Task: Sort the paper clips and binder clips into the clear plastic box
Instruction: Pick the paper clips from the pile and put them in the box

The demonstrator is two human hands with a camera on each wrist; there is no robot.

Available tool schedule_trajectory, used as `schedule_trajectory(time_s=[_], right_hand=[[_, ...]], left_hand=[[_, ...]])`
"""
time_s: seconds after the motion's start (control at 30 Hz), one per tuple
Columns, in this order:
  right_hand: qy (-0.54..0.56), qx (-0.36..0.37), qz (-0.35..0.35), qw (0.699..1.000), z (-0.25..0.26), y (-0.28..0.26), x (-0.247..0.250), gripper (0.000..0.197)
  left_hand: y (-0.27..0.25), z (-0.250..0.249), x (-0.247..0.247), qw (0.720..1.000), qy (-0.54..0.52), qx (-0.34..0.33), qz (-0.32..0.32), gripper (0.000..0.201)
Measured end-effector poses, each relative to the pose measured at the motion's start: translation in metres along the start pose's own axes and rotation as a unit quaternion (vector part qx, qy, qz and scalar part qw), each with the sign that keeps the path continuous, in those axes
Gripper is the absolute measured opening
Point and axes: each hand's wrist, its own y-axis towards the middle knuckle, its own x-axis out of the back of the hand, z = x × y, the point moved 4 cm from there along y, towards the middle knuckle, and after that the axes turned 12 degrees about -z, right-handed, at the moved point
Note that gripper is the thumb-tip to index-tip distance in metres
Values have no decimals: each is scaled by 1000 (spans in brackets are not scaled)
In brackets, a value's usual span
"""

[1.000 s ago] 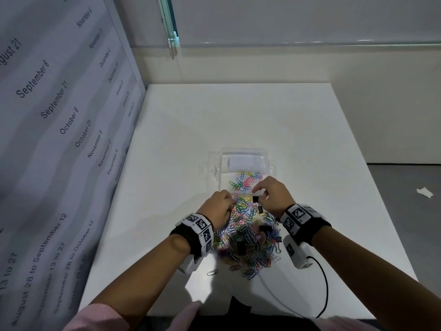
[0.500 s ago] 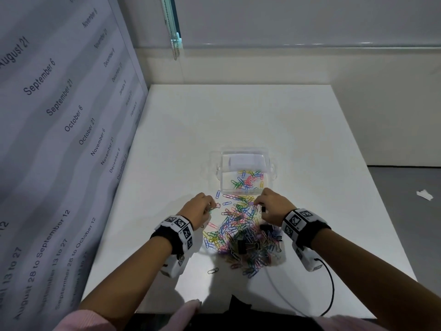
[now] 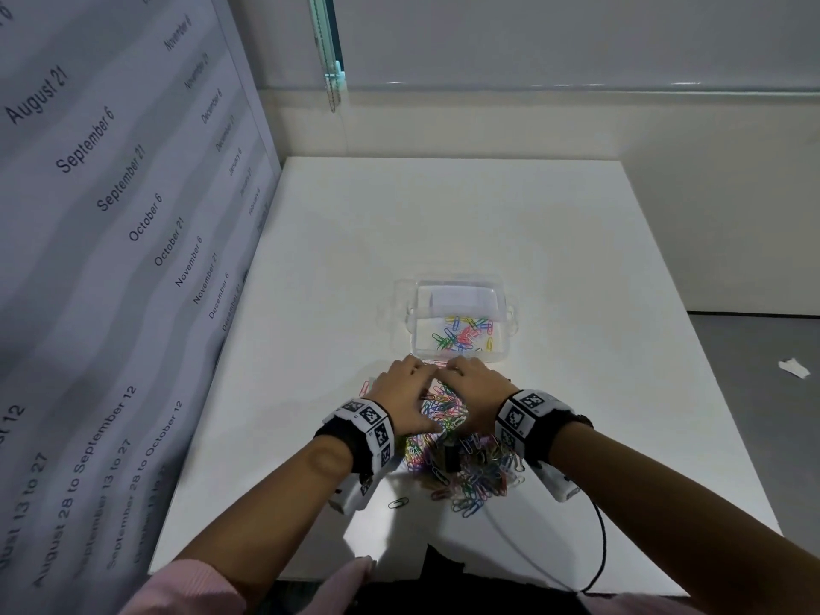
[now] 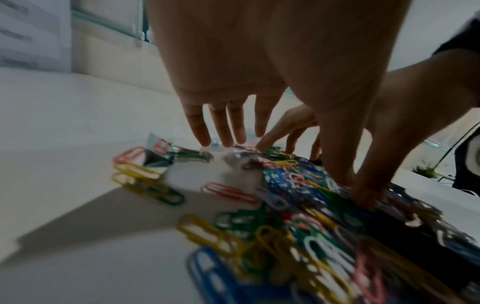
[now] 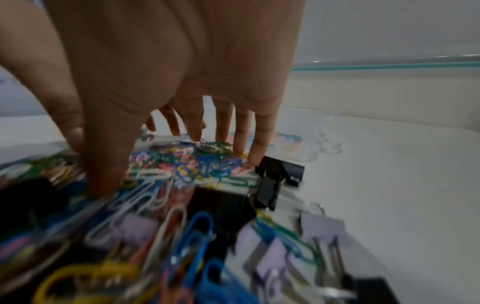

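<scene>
A heap of coloured paper clips point(image 3: 461, 463) mixed with black binder clips point(image 3: 451, 457) lies on the white table, just in front of the clear plastic box point(image 3: 506, 330), which holds some coloured clips. My left hand point(image 3: 406, 392) and right hand point(image 3: 477, 388) rest side by side on the far part of the heap, fingers spread and straight, tips down on the clips. In the left wrist view the left fingers point(image 4: 223, 127) touch the paper clips point(image 4: 298, 185). In the right wrist view the right fingers point(image 5: 244, 131) press beside a black binder clip point(image 5: 279, 174), with the box point(image 5: 309, 142) beyond.
A wall panel point(image 3: 111, 215) printed with dates stands along the table's left edge. A single paper clip point(image 3: 398, 502) lies apart near the left wrist. A black cable point(image 3: 599, 539) runs from the right wrist off the table's front edge.
Both hands have come together over the far side of the heap with fingers spread flat; the left hand moved right from the heap's left edge, and the right hand no longer pinches anything.
</scene>
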Motion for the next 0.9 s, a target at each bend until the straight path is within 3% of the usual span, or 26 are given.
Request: schedule_trajectory(time_s=[0.1,0.2,0.27,0.43,0.57,0.83,0.9], right_hand=[[25,-1,8,1000,-1,-4,-4,73],[80,-33,7,996,-8,-10,-3,34],[111,-54,-14,992,-15,-13,-1,22],[203,-89,-112,969,-27,-16,19,20],[225,-120,-153,955,-34,-15,35,26],[244,-148,-183,941,-47,-2,56,17],[268,-158,-207,928,-51,0,64,16]], left_hand=[[-2,-9,-16,999,22,-20,20,87],[-5,-12,-23,999,22,-29,12,69],[-5,-12,-24,1000,-10,-21,8,62],[-2,-7,-19,998,-60,15,10,31],[1,-2,-12,992,-103,63,-20,22],[7,13,0,946,-263,178,-60,6],[14,13,8,923,-331,186,-63,12]])
